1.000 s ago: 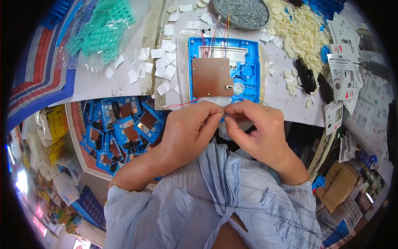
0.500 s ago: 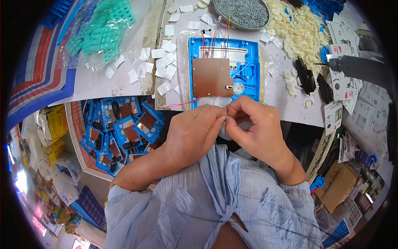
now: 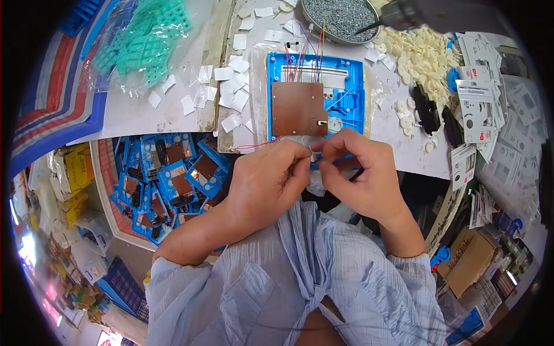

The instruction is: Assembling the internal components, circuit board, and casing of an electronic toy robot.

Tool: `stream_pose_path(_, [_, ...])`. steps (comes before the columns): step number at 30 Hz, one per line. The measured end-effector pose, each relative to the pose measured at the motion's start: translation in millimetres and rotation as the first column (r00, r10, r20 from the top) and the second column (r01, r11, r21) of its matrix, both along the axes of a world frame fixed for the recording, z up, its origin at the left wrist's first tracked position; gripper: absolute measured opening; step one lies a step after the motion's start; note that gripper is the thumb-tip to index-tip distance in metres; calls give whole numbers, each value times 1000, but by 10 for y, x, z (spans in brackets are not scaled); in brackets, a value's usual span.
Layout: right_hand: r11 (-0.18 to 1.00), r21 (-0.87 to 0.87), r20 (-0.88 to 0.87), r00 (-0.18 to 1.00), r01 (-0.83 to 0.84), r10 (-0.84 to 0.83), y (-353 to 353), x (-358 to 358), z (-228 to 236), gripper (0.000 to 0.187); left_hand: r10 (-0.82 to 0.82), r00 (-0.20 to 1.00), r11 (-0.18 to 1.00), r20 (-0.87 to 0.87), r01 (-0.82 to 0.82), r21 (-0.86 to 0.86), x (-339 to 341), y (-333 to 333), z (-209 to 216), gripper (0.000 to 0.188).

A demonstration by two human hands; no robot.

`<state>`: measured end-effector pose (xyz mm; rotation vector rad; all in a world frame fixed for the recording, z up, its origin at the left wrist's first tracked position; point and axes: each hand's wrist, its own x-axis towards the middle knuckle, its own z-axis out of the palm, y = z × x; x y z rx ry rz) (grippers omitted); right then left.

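Both my hands meet just in front of a blue plastic housing [image 3: 358, 86]. A brown circuit board [image 3: 297, 109] lies over it, with thin red, blue and yellow wires running from its far edge. My left hand [image 3: 268, 179] is closed in a pinch, its fingertips at a tiny pale piece too small to name. Close against it, my right hand [image 3: 366, 173] has curled fingers, thumb and forefinger bent toward the same spot; what they hold is hidden. A red wire [image 3: 259, 142] trails from the board's near left corner.
A grey electric screwdriver [image 3: 410, 14] reaches over a metal bowl of screws [image 3: 337, 20]. Cream plastic discs [image 3: 427, 57], black parts [image 3: 426, 108] and printed white panels [image 3: 476, 112] lie right. Left are white paper pieces [image 3: 232, 83], bagged green parts [image 3: 153, 40] and a bin of blue housings [image 3: 173, 179].
The screwdriver has swung left and away, from beside the panels to over the screw bowl. My fingertips have drawn slightly apart. The table view has shifted a little.
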<state>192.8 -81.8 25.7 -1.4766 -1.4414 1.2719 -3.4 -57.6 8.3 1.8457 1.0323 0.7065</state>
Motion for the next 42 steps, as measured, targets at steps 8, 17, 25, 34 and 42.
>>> stream_pose_path(8, [989, -131, -45, 997, -65, 59, 72, 42, 56, 10, -14, 1000, 990, 13, 16, -138, -26, 48, 54, 11])
stream_pose_path(17, [979, -201, -277, 960, -23, -35, 15, 69, -75, 10, -73, 996, 836, 47, 87, -543, -16, 187, 174, 21])
stream_pose_path(25, [990, -136, -249, 969, -37, 2, 10, 97, -114, 12, -41, 997, 754, 62, 71, -653, -79, 213, 80, 17])
stream_pose_path(34, [989, -146, -245, 969, -19, -17, 5, 57, -125, 10, 106, 975, 611, 197, 92, -786, -69, 211, 180, 14])
stream_pose_path(42, [992, 38, 53, 992, -119, 117, 38, 97, -70, 15, -40, 994, 836, 97, 86, -543, -116, 196, 147, 14])
